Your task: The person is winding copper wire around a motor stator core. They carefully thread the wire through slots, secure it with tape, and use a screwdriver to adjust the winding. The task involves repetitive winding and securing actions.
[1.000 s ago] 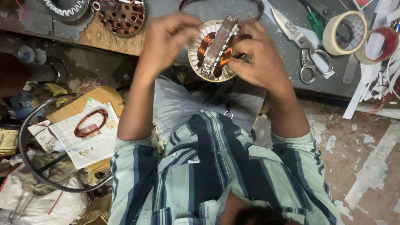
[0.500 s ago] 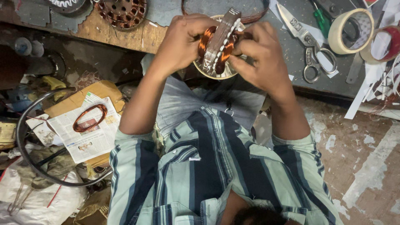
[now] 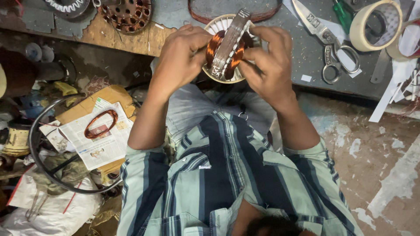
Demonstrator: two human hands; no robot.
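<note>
Head view shows both hands closed on a round stator at the near edge of the table, above the person's lap. A second ago the left hand lay flat and spread beside the stator; now it has curled in, thumb and fingers pinching the copper coil on the stator's left side. The right hand keeps its pinch on the right side, fingertips pressed at the coil next to the flat metal strip that lies slantwise across the stator. The stator itself has barely shifted, though the camera has drawn nearer, so the winding work now looks two-handed, the coil being pressed or seated into the slots; which slot cannot be told. Scissors and a tape roll lie untouched on the table to the right, well apart from the hands. A second copper loop rests on newspaper on the floor at the left, inside a large wire ring.
</note>
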